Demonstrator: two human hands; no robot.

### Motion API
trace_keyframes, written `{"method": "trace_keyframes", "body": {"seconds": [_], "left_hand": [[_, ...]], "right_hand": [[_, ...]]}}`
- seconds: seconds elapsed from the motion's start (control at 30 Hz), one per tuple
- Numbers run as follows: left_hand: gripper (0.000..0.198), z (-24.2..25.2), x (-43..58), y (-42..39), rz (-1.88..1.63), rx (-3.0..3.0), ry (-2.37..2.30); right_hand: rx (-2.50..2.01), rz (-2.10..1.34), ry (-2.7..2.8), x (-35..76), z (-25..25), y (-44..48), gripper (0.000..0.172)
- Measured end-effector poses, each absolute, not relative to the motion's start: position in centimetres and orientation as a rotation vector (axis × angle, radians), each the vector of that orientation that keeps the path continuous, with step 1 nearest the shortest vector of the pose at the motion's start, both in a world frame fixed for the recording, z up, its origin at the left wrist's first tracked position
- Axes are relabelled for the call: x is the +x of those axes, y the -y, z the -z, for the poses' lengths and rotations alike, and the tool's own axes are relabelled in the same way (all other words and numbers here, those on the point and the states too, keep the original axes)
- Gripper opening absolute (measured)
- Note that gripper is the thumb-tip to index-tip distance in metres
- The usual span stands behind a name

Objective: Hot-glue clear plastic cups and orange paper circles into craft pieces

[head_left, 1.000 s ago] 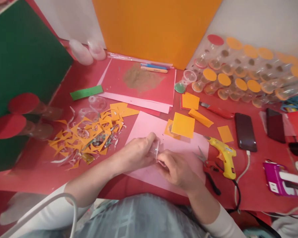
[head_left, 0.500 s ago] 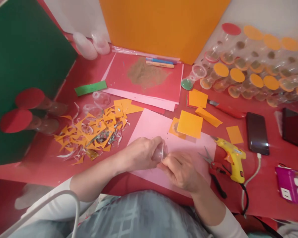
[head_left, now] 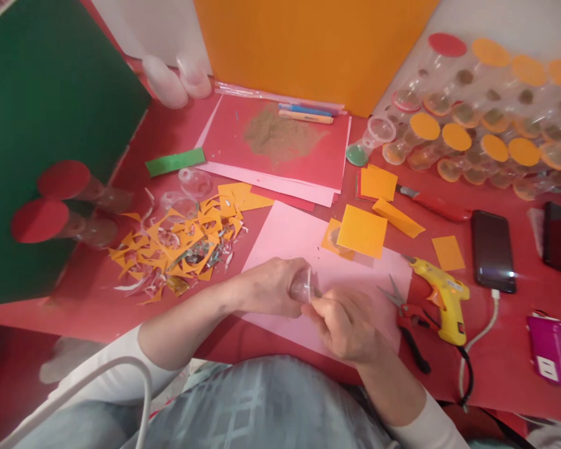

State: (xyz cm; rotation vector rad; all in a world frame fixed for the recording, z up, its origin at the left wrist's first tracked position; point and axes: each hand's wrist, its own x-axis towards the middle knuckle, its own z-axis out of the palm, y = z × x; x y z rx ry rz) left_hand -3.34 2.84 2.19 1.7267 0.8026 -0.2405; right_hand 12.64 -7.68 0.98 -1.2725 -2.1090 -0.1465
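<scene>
Near the table's front edge, my left hand is wrapped round a clear plastic cup, its rim turned to the right. My right hand is closed in a pinch at the cup's rim; what its fingers hold, if anything, is too small to name. Both hands are over a pink sheet. Just behind them, an orange square is raised above the sheet, beside another orange piece with a clear round part on it.
Orange scraps lie left. Scissors, a yellow glue gun with its cable and a phone lie right. A red cutter is behind them. Joined clear cups fill the back right. Brown powder covers a red sheet.
The view has shifted slightly, so the table items sit a little further right. My left hand still holds the cup, and my right hand remains pinched at its rim.
</scene>
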Motion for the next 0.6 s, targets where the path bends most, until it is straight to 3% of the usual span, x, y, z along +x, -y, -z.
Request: {"method": "trace_keyframes", "body": {"seconds": [0.27, 0.6], "left_hand": [[0.036, -2.70, -3.33, -2.71, 0.220, 1.828, -0.862], [0.041, -2.14, -3.34, -2.43, 0.229, 1.919, -0.802]], "right_hand": [[-1.232, -0.238, 2.040, 13.15, -0.99, 7.07, 0.025], [-1.221, -0.148, 2.149, 13.12, -0.98, 7.10, 0.050]]}}
